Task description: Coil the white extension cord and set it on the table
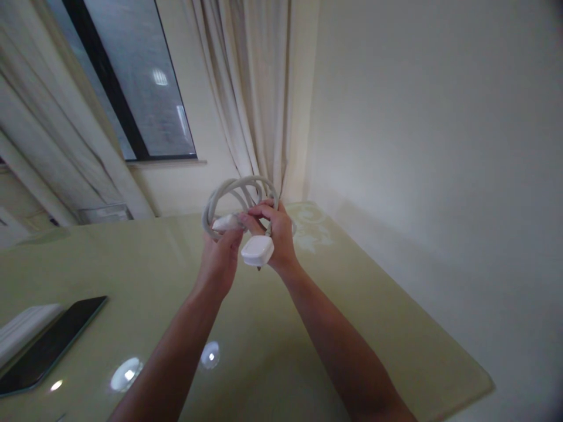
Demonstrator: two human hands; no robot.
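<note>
Both hands are raised over the table, holding a coiled white power cable [237, 190]. My left hand [221, 256] pinches the cable's connector end [225, 222] at the left of the coil. My right hand [276, 228] is wrapped round the coil's loops on the right. A white plug [257, 251] hangs just below the fingers, between the two hands. The loops stand up above both hands.
A glossy pale green table [360, 316] lies beneath, set into the corner by a white wall [440, 146]. A dark tablet [48, 343] and a white flat object [24, 328] lie at the left. Cream curtains [255, 88] and a window [132, 76] are behind.
</note>
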